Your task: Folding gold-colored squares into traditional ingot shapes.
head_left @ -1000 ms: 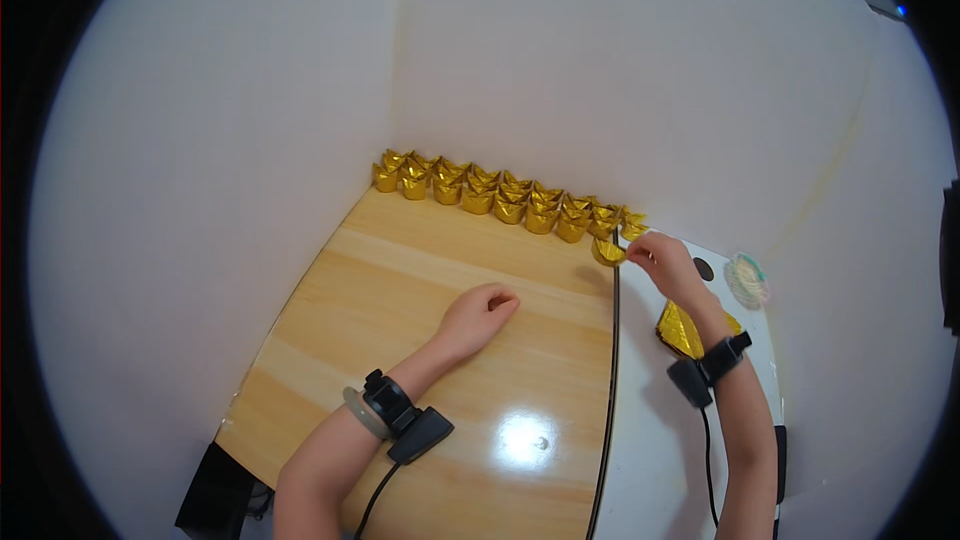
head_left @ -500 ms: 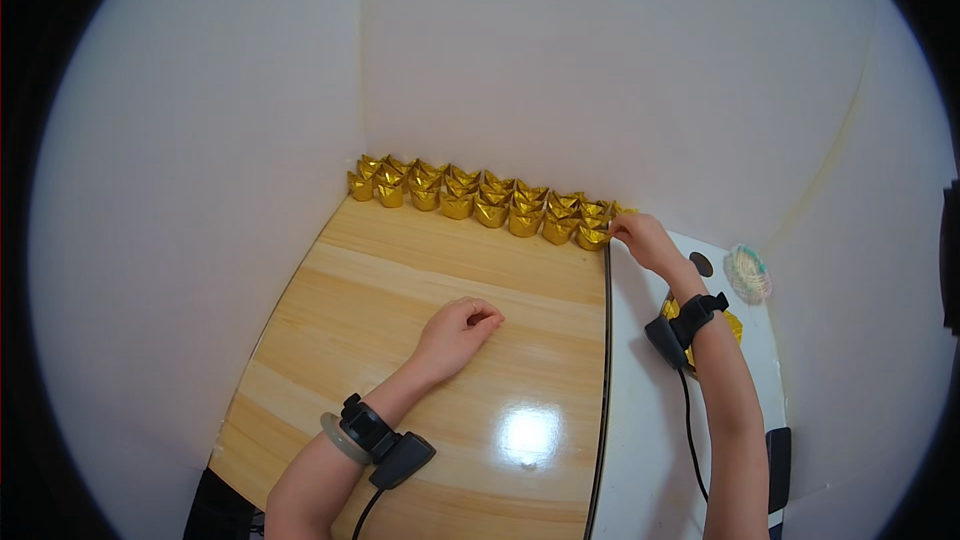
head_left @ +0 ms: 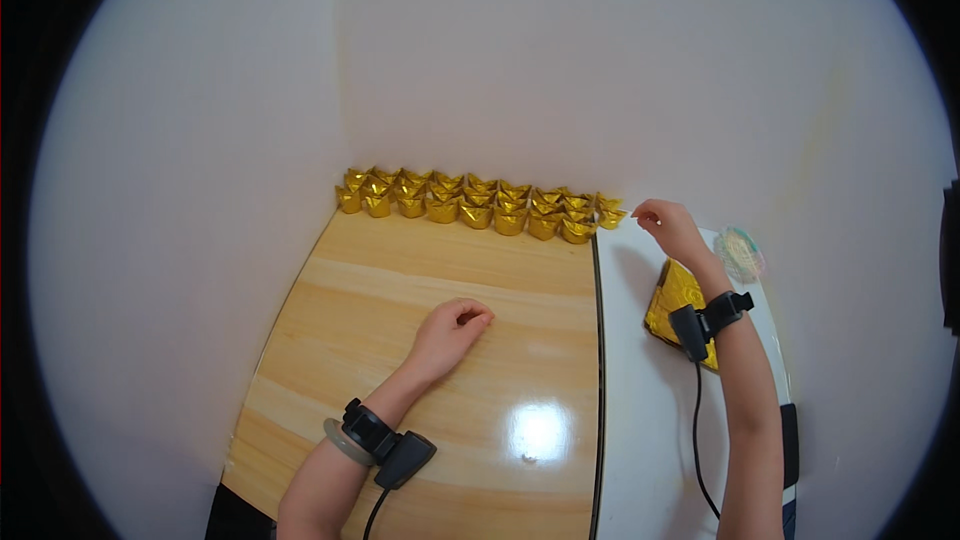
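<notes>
Several folded gold paper ingots (head_left: 476, 214) stand packed in rows along the back edge of the wooden tabletop (head_left: 400, 280). At the right end of the rows, one more ingot (head_left: 611, 214) sits on the white surface. Just right of it is my right hand (head_left: 672, 230), its fingers loosely bent and apart, with nothing visible in them. My left hand (head_left: 446, 340) rests over the middle of the wood, fingers curled and thumb against the fingertips, with nothing showing in it. Below my right wrist lies a stack of gold foil paper (head_left: 677, 295), partly covered by the forearm.
White walls (head_left: 560, 60) enclose the table at the back and sides. A clear round container with pale contents (head_left: 740, 255) stands right of my right hand on the white surface (head_left: 640, 420). A dark seam divides wood from white. Cabled black devices are strapped to both wrists.
My right hand has drawn back to the right from the end of the ingot rows, uncovering the end ingot. More of the gold paper stack shows. The left hand stays on the wood.
</notes>
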The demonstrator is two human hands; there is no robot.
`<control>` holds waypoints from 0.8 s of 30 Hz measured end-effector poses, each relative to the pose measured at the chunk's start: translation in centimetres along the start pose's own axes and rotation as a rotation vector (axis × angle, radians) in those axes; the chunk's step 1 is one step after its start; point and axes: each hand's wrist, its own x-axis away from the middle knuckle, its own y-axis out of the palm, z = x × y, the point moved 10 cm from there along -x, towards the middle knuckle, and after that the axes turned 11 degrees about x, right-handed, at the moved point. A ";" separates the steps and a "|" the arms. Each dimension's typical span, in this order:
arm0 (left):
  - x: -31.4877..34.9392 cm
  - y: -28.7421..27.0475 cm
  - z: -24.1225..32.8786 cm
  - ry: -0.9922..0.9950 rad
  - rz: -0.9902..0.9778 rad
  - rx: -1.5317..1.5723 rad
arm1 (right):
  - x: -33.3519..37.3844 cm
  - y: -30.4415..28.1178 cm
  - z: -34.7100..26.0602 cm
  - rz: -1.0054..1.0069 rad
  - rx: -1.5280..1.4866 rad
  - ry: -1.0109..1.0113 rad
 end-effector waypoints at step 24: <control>0.3 -0.8 -1.1 0.003 -0.064 0.066 | 16.3 4.2 4.5 -0.440 0.307 0.291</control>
